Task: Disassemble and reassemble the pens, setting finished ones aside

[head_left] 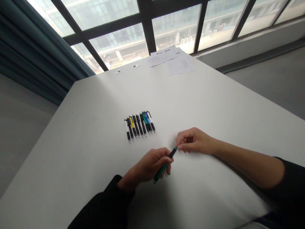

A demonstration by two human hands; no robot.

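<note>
**Inventory: one item in hand, the rest in line**

Item 1: row of pens (139, 128), about nine retractable ballpoints lying side by side on the white tabletop (95, 133), barrels in white, yellow, green, blue and black, clips toward the far end. This row is the reference point. All lie close together, with no gap visible.

Item 2: green-and-black pen (165, 164), held apart from the row, just nearer the viewer, tilted across the left hand (152, 162).

Left hand: fingers curled round the pen's barrel, gripping it.

Right hand (195, 141): right of the pen, thumb and fingertips pinched together at its upper end; whether they grip it cannot be told.

Item 3: sheets of printed paper (172, 60), beyond the row, at the tabletop's far corner.
</note>
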